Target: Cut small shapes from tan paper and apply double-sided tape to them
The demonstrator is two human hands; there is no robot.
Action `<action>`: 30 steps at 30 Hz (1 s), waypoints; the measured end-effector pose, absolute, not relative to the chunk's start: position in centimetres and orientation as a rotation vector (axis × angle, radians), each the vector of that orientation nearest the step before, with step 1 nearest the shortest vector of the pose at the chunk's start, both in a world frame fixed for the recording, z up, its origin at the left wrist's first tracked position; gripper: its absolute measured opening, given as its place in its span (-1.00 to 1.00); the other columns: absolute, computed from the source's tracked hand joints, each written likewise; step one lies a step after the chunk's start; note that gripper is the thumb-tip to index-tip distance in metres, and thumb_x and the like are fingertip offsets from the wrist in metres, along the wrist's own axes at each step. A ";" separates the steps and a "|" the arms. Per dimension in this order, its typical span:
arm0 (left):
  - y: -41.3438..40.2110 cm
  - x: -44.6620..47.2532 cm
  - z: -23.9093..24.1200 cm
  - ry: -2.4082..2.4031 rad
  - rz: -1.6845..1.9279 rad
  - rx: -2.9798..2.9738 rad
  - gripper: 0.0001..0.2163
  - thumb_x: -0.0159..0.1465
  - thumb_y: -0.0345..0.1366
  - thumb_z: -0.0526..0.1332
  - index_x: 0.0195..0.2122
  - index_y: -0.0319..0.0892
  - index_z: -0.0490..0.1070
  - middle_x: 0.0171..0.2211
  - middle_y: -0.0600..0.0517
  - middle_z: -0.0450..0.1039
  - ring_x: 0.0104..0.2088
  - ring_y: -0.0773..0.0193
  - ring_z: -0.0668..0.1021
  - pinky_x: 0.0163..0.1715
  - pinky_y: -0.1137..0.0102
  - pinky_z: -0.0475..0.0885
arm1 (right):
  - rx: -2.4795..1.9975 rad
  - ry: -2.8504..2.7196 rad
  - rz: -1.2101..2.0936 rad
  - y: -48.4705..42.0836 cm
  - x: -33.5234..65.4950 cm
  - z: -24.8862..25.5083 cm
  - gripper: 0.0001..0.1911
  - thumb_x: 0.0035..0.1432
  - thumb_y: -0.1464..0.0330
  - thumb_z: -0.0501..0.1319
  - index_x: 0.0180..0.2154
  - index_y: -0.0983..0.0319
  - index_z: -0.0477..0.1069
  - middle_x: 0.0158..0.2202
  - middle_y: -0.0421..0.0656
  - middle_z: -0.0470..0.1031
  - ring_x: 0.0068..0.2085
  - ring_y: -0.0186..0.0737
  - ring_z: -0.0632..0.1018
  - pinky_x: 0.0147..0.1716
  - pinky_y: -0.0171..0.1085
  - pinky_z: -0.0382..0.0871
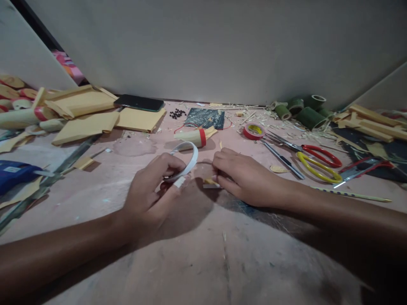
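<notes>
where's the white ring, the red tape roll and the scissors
white ring [194, 160] head view, right side of the band
red tape roll [252, 137] head view, front red rim
scissors [288, 143] head view, blades near the pivot

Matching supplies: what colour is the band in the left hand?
White band, clearest in the head view.

Dim, warm light from above, soft shadows under the forearms, edges stretched by wide-angle distortion, foreground dark

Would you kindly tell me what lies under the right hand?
A small yellowish piece pokes out at the fingertips of the right hand, on the table. How far it runs beneath the palm is hidden.
</notes>
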State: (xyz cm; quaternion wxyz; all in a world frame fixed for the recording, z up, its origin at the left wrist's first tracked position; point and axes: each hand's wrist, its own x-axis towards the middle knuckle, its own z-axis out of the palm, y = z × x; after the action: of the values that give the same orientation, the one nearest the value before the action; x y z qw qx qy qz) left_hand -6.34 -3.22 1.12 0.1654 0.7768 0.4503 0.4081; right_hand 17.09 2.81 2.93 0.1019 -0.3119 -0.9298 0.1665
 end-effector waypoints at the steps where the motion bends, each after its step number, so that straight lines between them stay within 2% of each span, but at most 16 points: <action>1: -3.3 -6.3 1.2 1.289 1.166 2.212 -0.91 0.38 -0.44 0.13 -0.20 -0.10 0.36 -0.36 0.15 0.37 -0.41 0.38 0.44 -0.46 0.42 0.30 | -0.912 -2.737 0.525 2.8 17.4 3.1 -0.89 0.35 0.49 0.13 -0.28 0.22 0.33 -0.23 -0.07 0.46 -0.17 -0.10 0.41 -0.17 -0.18 0.29; 7: -3.4 -6.2 1.2 1.296 1.152 2.180 -0.91 0.38 -0.44 0.14 -0.21 -0.08 0.34 -0.35 0.14 0.39 -0.41 0.36 0.45 -0.42 0.39 0.32 | -0.942 -2.624 0.606 2.3 18.4 3.9 -0.89 0.38 0.43 0.17 -0.28 0.21 0.33 -0.25 -0.12 0.44 -0.19 -0.14 0.42 -0.22 -0.22 0.26; 9: -3.2 -6.1 1.1 1.282 1.094 2.109 -0.91 0.41 -0.39 0.12 -0.12 -0.06 0.32 -0.33 0.12 0.44 -0.41 0.34 0.49 -0.44 0.39 0.35 | -0.940 -2.575 0.631 1.9 18.5 4.3 -0.89 0.39 0.42 0.17 -0.28 0.21 0.33 -0.25 -0.14 0.44 -0.21 -0.17 0.43 -0.24 -0.23 0.26; 11: -3.0 -6.0 1.0 1.257 1.047 2.029 -0.79 0.42 -0.36 0.12 0.05 -0.04 0.22 -0.28 0.10 0.49 -0.40 0.31 0.52 -0.46 0.39 0.37 | -0.896 -2.519 0.650 1.4 18.4 5.0 -0.87 0.39 0.43 0.16 -0.28 0.19 0.32 -0.25 -0.16 0.44 -0.23 -0.20 0.43 -0.25 -0.24 0.27; 13: -3.0 -5.9 1.0 1.196 1.043 2.008 -0.69 0.40 -0.36 0.12 0.13 -0.04 0.13 -0.22 0.06 0.48 -0.34 0.27 0.53 -0.43 0.38 0.38 | -0.848 -2.479 0.609 0.9 18.3 5.7 -0.86 0.38 0.45 0.15 -0.29 0.18 0.31 -0.26 -0.17 0.44 -0.24 -0.22 0.43 -0.26 -0.25 0.28; 19: -3.9 -5.5 2.0 1.058 0.899 2.073 -0.96 0.34 -0.29 0.20 -0.21 -0.08 0.35 -0.25 0.08 0.38 -0.25 0.24 0.44 -0.33 0.37 0.37 | -0.805 -2.417 0.319 -0.3 17.7 6.2 -0.83 0.23 0.53 0.20 -0.35 0.16 0.29 -0.32 -0.16 0.45 -0.25 -0.16 0.45 -0.25 -0.18 0.28; 22: -4.4 -5.3 2.4 1.098 0.928 1.979 -0.99 0.34 -0.33 0.25 -0.24 -0.08 0.43 -0.26 0.10 0.37 -0.21 0.26 0.45 -0.26 0.37 0.37 | -0.807 -2.429 0.288 -0.5 17.4 5.7 -0.85 0.23 0.53 0.18 -0.34 0.18 0.31 -0.31 -0.13 0.47 -0.25 -0.13 0.45 -0.25 -0.15 0.28; 25: -4.5 -5.0 2.4 1.116 0.953 1.937 -0.92 0.35 -0.38 0.25 -0.28 -0.09 0.48 -0.30 0.12 0.38 -0.26 0.32 0.46 -0.25 0.37 0.34 | -0.816 -2.432 0.289 -0.6 17.3 5.5 -0.86 0.23 0.52 0.17 -0.35 0.18 0.33 -0.30 -0.11 0.47 -0.24 -0.12 0.45 -0.26 -0.14 0.28; 30: -3.8 -5.4 2.5 1.136 0.941 2.006 -0.85 0.36 -0.41 0.20 -0.34 -0.12 0.52 -0.36 0.11 0.40 -0.33 0.32 0.46 -0.33 0.36 0.31 | -0.844 -2.405 0.265 -0.6 17.6 5.8 -0.88 0.22 0.53 0.20 -0.33 0.21 0.36 -0.31 -0.13 0.47 -0.25 -0.14 0.45 -0.25 -0.15 0.27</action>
State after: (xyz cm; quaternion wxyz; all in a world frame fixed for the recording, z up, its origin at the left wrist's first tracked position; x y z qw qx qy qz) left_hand -5.39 -3.79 2.47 0.3201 0.7632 0.4322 0.3581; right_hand 17.64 -0.62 5.85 0.2855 -0.3155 -0.8995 0.0990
